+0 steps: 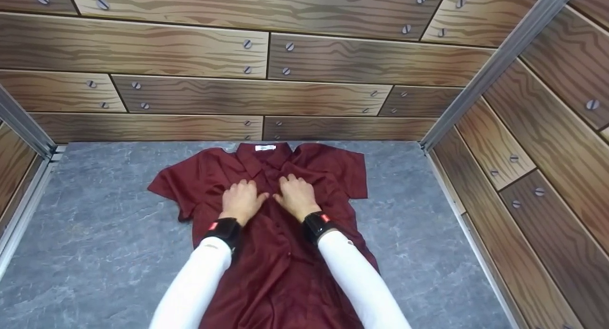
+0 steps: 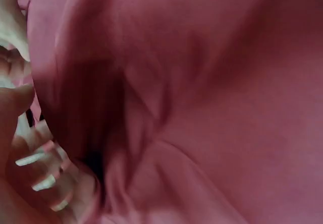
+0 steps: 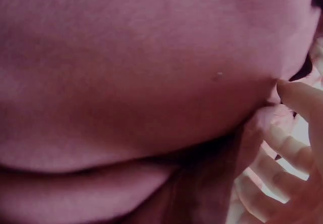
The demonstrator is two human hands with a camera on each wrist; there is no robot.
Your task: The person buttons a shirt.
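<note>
Head view: a dark red shirt (image 1: 259, 262) runs up the worktop (image 1: 109, 253), its lower end out of view. On its front, the right hand (image 1: 298, 195) pinches it; the left hand (image 1: 241, 201), just beside, touches it, grip unclear. Laying-out looks mostly done, smoothing seemingly left; the collar (image 1: 248, 161) lies along the far edge.

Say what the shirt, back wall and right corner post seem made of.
Shirt: faintly glossy fabric, softly creased; fibre unclear. Back wall: perhaps smooth printed sheet, since its woodgrain looks drawn. Right corner post: likely metal, matt grey, straight-edged.
</note>
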